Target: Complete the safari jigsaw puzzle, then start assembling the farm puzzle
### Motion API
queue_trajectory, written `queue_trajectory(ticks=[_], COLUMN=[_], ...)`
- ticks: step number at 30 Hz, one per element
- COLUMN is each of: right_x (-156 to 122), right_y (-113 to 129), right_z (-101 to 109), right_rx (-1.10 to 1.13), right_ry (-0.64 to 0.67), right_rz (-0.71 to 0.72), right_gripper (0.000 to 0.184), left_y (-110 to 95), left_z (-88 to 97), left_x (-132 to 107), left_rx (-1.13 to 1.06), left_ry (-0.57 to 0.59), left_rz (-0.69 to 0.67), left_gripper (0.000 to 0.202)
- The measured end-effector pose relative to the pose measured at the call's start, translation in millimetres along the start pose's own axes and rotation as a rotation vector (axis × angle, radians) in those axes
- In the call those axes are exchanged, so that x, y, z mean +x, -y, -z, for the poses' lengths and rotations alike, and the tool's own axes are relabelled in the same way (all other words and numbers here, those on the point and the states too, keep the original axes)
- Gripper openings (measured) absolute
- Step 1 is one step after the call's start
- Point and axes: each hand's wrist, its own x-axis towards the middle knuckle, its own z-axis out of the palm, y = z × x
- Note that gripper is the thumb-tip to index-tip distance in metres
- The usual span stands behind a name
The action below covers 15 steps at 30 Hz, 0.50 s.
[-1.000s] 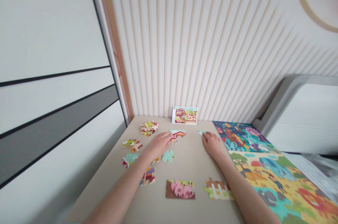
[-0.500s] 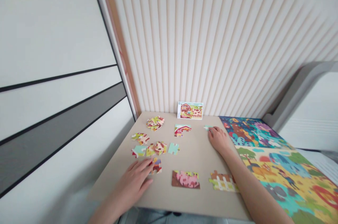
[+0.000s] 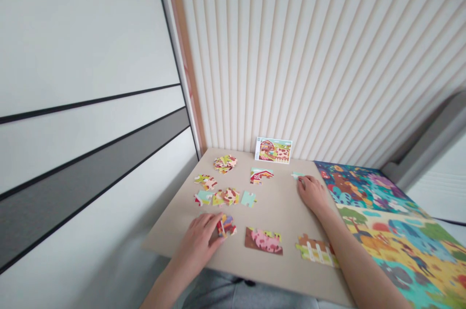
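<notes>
My left hand [image 3: 200, 241] rests near the front left of the beige board [image 3: 269, 202], its fingers curled onto a multicoloured jigsaw piece [image 3: 227, 226]. My right hand [image 3: 312, 193] lies palm down further back, fingertips touching a small pale green piece [image 3: 296, 174]. Between the hands lie a red barn section [image 3: 261, 175], a pink pig section [image 3: 264, 241] and a white fence section [image 3: 316, 249]. A row of loose pieces [image 3: 225, 197] sits beyond my left hand.
A small reference picture card [image 3: 273, 149] leans against the ribbed wall at the back. A pile of pieces [image 3: 224, 163] sits at the back left. A large colourful picture sheet [image 3: 386, 221] lies to the right of the board. The board's front edge overhangs my lap.
My left hand drew back from the barn section to the front left and closed onto the multicoloured piece. The view shifted left. My right hand stayed by the green piece.
</notes>
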Motion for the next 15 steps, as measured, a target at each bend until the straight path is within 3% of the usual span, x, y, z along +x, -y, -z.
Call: queue_trajectory(ticks=[4,7,11,15], right_x=[0,0,0,0], right_y=[0,2,3,5], right_z=[-1,0,2,4], right_rx=[-0.009,-0.013,0.003,0.005], right_ry=[0.028,0.038,0.055,0.053], right_rz=[-0.013,-0.030,-0.037,-0.046], right_gripper=[0.032,0.033,0.034,0.035], left_y=[-15,-9,30,70], left_z=[2.7,10.2,28.5,40.5], left_x=[1,10,37,61], left_rx=[0.007,0.050,0.169,0.094], left_ry=[0.039,0.035,-0.009,0.165], left_rz=[-0.046,-0.068,0.060,0.058], left_gripper=[0.051,0.052,0.049,0.056])
